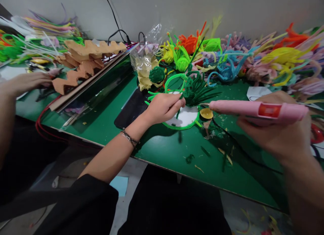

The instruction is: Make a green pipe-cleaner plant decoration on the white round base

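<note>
My left hand (164, 107) is closed in a pinch on a green pipe-cleaner piece at the edge of a white disc ringed in green pipe cleaner (184, 119). A dark green pipe-cleaner tuft (198, 89) stands just behind the disc. My right hand (275, 132) is wrapped round a pink glue gun (255, 110) held level, its metal tip pointing left toward the disc. A small yellow blob (207, 113) lies under the tip. A black cord (243, 150) runs across the green table (162, 150).
Heaps of coloured pipe-cleaner flowers (253, 62) line the back wall. A clear bag (145, 59) and a black phone (131, 108) lie left of the disc. Another person's hand (26, 82) works at far left near brown zigzag foam strips (83, 59). Green scraps litter the table front.
</note>
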Tool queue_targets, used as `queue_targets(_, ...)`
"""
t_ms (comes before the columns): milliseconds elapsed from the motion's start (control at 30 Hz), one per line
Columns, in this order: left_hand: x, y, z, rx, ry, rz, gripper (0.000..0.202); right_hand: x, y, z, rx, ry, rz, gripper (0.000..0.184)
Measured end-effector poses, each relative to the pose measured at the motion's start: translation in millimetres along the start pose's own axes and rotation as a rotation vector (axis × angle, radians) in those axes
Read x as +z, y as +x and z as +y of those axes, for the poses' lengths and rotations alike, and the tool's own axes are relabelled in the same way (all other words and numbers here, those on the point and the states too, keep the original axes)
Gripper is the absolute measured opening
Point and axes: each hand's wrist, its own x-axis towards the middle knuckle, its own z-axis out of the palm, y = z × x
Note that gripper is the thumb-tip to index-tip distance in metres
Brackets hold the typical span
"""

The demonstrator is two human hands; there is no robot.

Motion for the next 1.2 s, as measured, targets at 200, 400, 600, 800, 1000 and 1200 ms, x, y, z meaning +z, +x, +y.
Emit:
queue_targets(200, 0.0, 0.2, -0.7, 0.001, 0.010, -0.003, 0.038, 1.7, -2.0, 4.1, -0.036, 0.004, 0.060, 0.020)
queue_targets(400, 0.3, 0.1, -0.4, 0.000, -0.008, -0.007, 0.037, 1.6, -1.2, 11.4, -0.056, -0.039, 0.097, 0.022)
queue_targets(600, -0.4, 0.4, 0.5, -0.010, 0.005, -0.025, 0.042, -0.3, 2.1, 10.4, -0.002, -0.049, 0.030, 0.031)
queue_targets(800, -0.4, 0.4, 0.3, -0.014, -0.016, -0.018, 0.040, 1.3, 1.2, 11.7, 0.031, -0.042, 0.042, 0.026)
queue_targets(1000, -1.6, 1.2, -0.3, -0.022, -0.026, -0.035, 0.036, 2.1, -0.9, 11.3, 0.047, -0.009, 0.074, 0.024)
queue_targets(1200, -3.6, 3.5, -0.8, -0.021, -0.021, -0.021, 0.033, 2.0, -2.9, 12.4, 0.018, -0.037, 0.123, 0.025)
